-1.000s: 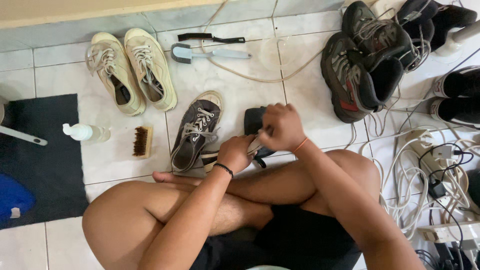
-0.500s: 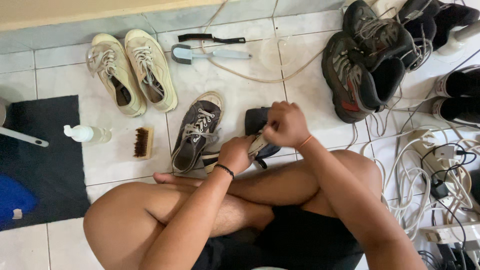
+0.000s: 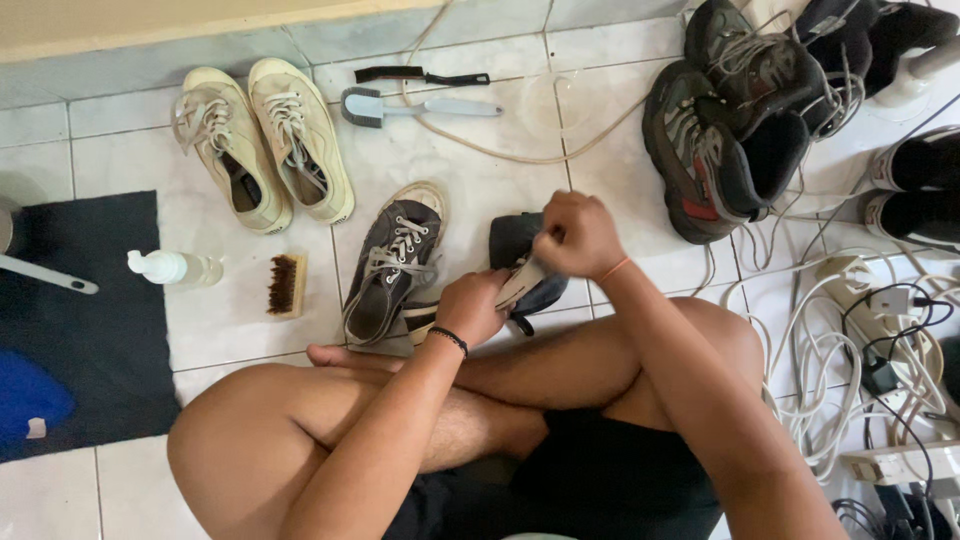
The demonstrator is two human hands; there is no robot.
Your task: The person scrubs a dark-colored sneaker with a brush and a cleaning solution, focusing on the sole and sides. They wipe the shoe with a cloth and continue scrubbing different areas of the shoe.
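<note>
I sit cross-legged on a tiled floor. My left hand grips the lower end of a dark grey sneaker held just above my shins. My right hand is closed on the same shoe's upper part, fingers pinched at its white sole edge; what they pinch is hidden. The matching dark grey sneaker with white laces lies on the floor just left of my hands.
A pair of cream sneakers lies at the back left. A wooden brush and a small white bottle sit left of the grey sneaker. Two long-handled brushes lie by the wall. Hiking boots and tangled white cables fill the right side.
Both hands stay on the dark sneaker; my right hand has shifted slightly along its edge. Nothing else has moved.
</note>
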